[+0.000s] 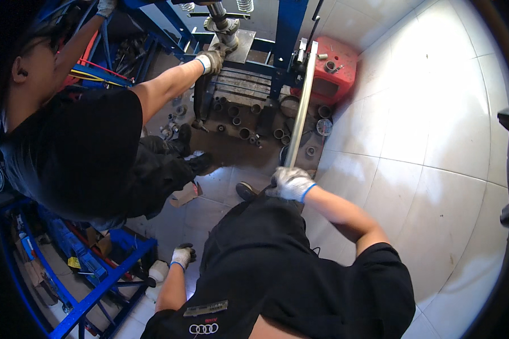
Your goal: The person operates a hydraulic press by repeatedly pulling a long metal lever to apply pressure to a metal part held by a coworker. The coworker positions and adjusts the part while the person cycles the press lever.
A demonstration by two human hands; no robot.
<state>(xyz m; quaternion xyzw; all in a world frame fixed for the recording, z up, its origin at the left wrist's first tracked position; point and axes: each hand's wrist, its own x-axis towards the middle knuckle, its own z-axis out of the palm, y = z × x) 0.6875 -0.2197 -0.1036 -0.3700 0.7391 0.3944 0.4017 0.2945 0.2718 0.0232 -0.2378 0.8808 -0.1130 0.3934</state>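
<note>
My right hand (291, 183), in a pale work glove with blue cuff, is closed round the lower end of a long silver metal pipe lever (301, 113), which rises to a pump mechanism on the blue press frame (288, 25). My left hand (182, 255), also gloved, hangs low beside my body with fingers slightly curled apart, holding nothing. A co-worker's gloved hand (209, 61) is at the base of a cylindrical metal part (226, 35) on the press plate (243, 45), beneath the ram.
The co-worker (79, 147) stands at left. Several metal sleeves (244, 133) lie on the dark floor board under the press. A red plastic container (339, 79) stands by the tiled wall. A blue rack (96, 288) holds tools at lower left.
</note>
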